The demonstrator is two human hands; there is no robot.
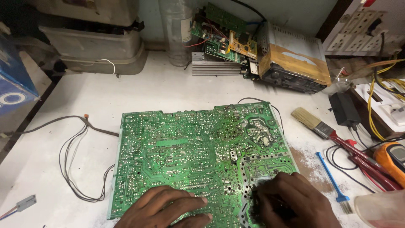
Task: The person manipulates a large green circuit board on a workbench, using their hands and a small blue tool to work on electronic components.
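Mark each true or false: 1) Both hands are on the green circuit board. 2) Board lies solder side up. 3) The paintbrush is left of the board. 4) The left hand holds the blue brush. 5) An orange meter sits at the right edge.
1) True: the left hand and right hand rest on the green circuit board.
2) True.
3) False: the paintbrush lies right of it.
4) False: the blue brush lies untouched on the table; left fingers lie flat.
5) True: orange meter.
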